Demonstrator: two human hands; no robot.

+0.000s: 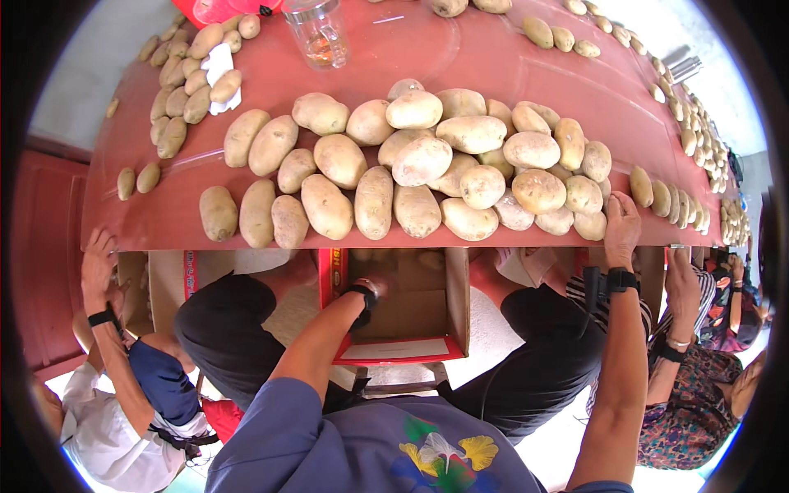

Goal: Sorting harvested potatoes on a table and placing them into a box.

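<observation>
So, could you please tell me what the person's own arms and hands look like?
Both forearms are bare below short blue sleeves. The left hand, blurred, has a black band at its wrist; the right hand has a black strap with a boxy dark piece. No glove shows on the right.

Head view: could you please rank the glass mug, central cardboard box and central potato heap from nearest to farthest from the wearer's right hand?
1. Central potato heap, just left of the right hand.
2. Central cardboard box, lower left.
3. Glass mug, farther off, upper left.
</observation>
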